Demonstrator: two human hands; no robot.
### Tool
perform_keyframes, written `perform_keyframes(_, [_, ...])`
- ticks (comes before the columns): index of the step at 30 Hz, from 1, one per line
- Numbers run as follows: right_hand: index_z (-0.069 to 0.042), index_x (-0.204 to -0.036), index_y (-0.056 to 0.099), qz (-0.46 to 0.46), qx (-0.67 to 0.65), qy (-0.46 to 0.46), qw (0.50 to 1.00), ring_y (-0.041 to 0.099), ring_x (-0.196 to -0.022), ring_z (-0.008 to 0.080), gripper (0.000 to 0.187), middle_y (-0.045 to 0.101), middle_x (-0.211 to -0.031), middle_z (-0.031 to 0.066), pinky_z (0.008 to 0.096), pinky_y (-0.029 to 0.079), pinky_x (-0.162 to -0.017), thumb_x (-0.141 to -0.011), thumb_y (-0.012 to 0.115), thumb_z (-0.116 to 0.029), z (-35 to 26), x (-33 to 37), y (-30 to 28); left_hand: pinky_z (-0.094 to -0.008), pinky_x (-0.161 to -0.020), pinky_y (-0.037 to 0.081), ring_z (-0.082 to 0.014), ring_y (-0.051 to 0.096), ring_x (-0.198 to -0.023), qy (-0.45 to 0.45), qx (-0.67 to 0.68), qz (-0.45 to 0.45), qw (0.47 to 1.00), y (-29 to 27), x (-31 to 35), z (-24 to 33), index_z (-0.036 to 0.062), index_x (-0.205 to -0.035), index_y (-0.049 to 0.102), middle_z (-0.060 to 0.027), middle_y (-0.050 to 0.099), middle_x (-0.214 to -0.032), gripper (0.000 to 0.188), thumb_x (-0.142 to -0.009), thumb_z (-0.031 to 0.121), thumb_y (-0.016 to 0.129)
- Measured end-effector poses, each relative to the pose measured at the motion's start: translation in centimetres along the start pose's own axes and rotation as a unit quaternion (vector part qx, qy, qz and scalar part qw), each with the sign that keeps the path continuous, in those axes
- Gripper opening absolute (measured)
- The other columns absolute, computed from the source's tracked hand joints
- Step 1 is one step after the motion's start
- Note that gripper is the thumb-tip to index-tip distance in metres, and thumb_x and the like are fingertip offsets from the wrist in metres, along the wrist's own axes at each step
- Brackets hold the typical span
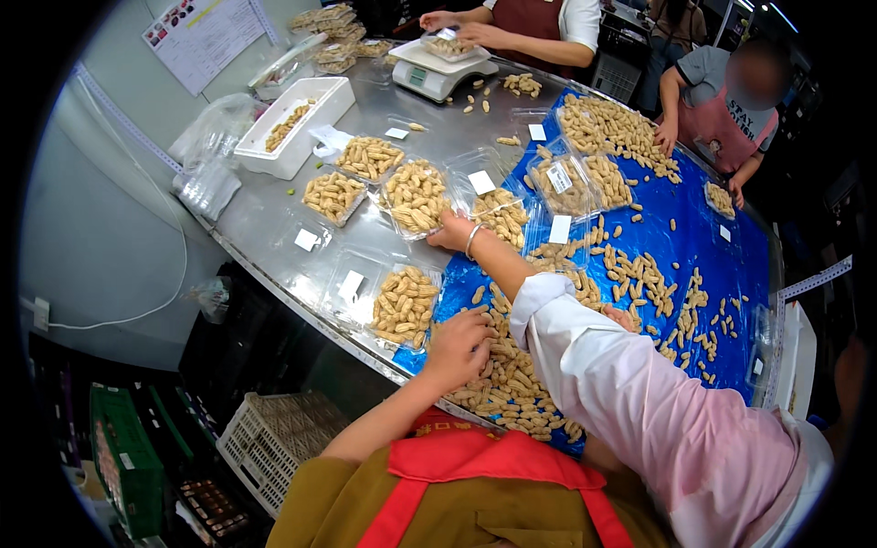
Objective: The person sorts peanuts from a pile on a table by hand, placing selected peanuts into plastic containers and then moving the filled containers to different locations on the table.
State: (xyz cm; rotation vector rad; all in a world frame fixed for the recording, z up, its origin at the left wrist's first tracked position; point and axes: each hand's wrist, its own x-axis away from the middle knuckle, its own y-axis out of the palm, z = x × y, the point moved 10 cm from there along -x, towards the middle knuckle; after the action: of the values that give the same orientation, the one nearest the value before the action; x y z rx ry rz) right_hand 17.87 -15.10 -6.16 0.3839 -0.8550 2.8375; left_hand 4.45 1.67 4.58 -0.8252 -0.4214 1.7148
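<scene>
Far left, a white foam box (265, 163), rigid and rectangular, holds some peanuts on the smooth steel table (260, 219). Next, a clear, thin plastic tray (405, 301), squarish, lid folded back, heaped with peanuts, just beside the left hand. Left hand (457, 352) sits at the edge of the loose peanuts (502, 384), fingers half curled, palm side down; can't tell if it grips any. Peanuts are tan, dry-looking, rough-shelled, lobed, piled below and right of that hand. Above it, a co-worker's hand (450, 230) is at the rim of another filled tray (416, 196). Further right, the co-worker's white-pink sleeve (630, 374) crosses; what is probably the right hand (621, 317) peeks past it, finger state can't tell. Glossy, creased blue sheet (690, 215) underlies the scattered nuts. Step looks like gathering or sorting peanuts for trays; next move likely calls for a loose scoop, without knocking the filled tray or the crossing arm.
</scene>
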Motion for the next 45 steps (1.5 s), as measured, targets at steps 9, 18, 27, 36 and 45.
perform_keyframes(9, [-0.032, -0.134, 0.043, -0.059, -0.032, -0.057, 0.996, 0.053, -0.096, 0.0070, 0.034, 0.055, -0.107, -0.0139, 0.0316, 0.038, -0.076, -0.100, 0.037, -0.029, 1.2, 2.5, -3.9, -0.0317, -0.078, 0.052, -0.0193, 0.057, -0.098, -0.349, 0.282, 0.199, 0.871, -11.9, -5.9, -21.3, 0.0055, -0.132, 0.044, -0.0122, 0.054, -0.116, 0.046, -0.090, 0.018, 0.057])
perform_keyframes(18, [-0.013, -0.111, 0.053, 0.096, 0.017, 0.013, 0.995, 0.054, -0.083, 0.0112, 0.020, 0.053, -0.085, -0.0006, 0.0321, 0.043, -0.073, -0.092, 0.046, -0.014, 0.8, 6.9, -3.2, -0.0372, -0.067, 0.058, -0.0282, 0.065, -0.083, -0.413, 0.423, 0.069, 0.803, -7.9, -7.7, -25.2, 0.0053, -0.140, 0.025, -0.0192, 0.054, -0.115, 0.067, -0.085, 0.016, 0.062])
perform_keyframes(27, [-0.013, -0.138, 0.043, 0.002, -0.778, 0.599, 0.190, 0.058, -0.091, 0.0169, 0.047, 0.059, -0.099, 0.0056, 0.0379, 0.048, -0.077, -0.092, 0.055, -0.016, -2.3, 22.0, 0.4, -0.0425, -0.070, 0.059, -0.0263, 0.061, -0.087, -0.374, 0.511, 0.053, 0.772, -5.9, -10.5, -22.6, 0.0216, -0.149, -0.005, -0.0167, 0.052, -0.110, 0.088, -0.086, 0.004, 0.054])
perform_keyframes(36, [-0.014, -0.144, 0.038, 0.040, -0.756, 0.600, 0.261, 0.055, -0.108, 0.0244, 0.059, 0.057, -0.118, 0.0126, 0.0409, 0.044, -0.093, -0.090, 0.061, -0.016, -0.2, 16.7, 5.1, -0.0373, -0.060, 0.058, -0.0233, 0.064, -0.083, -0.397, 0.465, 0.096, 0.786, -8.4, -12.3, -23.4, 0.0164, -0.149, 0.002, -0.0152, 0.057, -0.107, 0.079, -0.085, 0.001, 0.046])
perform_keyframes(45, [-0.012, -0.144, 0.037, 0.075, -0.739, 0.611, 0.274, 0.058, -0.099, 0.0237, 0.062, 0.060, -0.110, 0.0093, 0.0404, 0.047, -0.084, -0.087, 0.062, -0.015, 4.2, 12.6, 8.4, -0.0361, -0.058, 0.059, -0.0206, 0.064, -0.078, -0.385, 0.425, 0.069, 0.816, -11.4, -15.9, -25.8, 0.0118, -0.147, 0.012, -0.0156, 0.057, -0.107, 0.072, -0.084, 0.000, 0.044])
